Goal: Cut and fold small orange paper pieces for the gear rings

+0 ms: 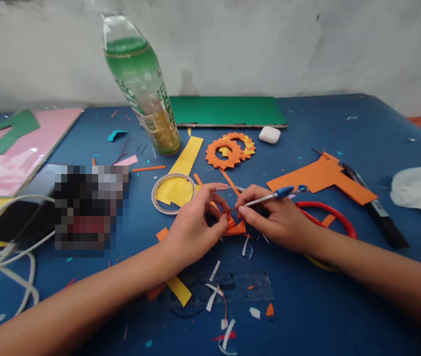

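My left hand [199, 225] pinches a small piece of folded orange paper [237, 228] against the table, its thumb and fingers closed at the paper's edge. My right hand [269, 217] is closed around a thin white pen with blue ends [265, 199]. The pen slants down to the left, its lower end at the orange paper between my fingertips. Beneath my right wrist shows a red loop handle [344, 220], mostly covered by the hand. Left of my left hand lies a roll of tape [154, 195] around yellow paper pieces [178, 192].
A tall bottle [149, 94] stands behind the tape. Two orange-and-yellow paper rings [213, 160] lie near a white eraser [269, 134]. Orange paper [306, 175] covers part of a black cutter or marker [388, 222]. A clear ruler [262, 287], paper scraps and a white cable [28, 262] lie closer.
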The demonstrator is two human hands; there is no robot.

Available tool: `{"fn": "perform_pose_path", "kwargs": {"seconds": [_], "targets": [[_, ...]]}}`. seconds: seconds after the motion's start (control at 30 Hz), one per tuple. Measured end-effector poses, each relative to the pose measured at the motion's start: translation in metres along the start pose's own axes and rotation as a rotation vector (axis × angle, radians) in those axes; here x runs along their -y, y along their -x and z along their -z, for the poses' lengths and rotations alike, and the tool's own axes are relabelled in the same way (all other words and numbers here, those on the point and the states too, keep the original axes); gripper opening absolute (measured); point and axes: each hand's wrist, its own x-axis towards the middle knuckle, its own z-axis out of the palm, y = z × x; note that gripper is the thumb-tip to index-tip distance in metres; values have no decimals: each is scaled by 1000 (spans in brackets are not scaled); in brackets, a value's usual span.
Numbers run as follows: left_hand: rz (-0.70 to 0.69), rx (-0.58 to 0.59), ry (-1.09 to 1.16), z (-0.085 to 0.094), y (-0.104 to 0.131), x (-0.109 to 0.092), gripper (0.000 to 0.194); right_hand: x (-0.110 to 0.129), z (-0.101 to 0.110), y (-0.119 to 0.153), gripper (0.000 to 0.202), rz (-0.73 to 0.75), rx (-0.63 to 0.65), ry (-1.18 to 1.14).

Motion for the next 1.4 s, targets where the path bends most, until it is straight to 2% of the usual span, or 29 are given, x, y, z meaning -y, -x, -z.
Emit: {"fn": "perform_pose_path", "kwargs": {"seconds": [0.47,0.97,1.2,1.4], "targets": [[33,-4,4,1,-3,-1,39,1,-1,4,6,-11,-24,108],[74,-49,18,1,-3,-5,31,2,0,2,7,21,36,51],[102,-59,61,2,-5,-7,28,1,-3,4,8,18,-56,73],[99,-66,78,2,-4,-7,26,1,-2,4,8,30,-40,74]]}}
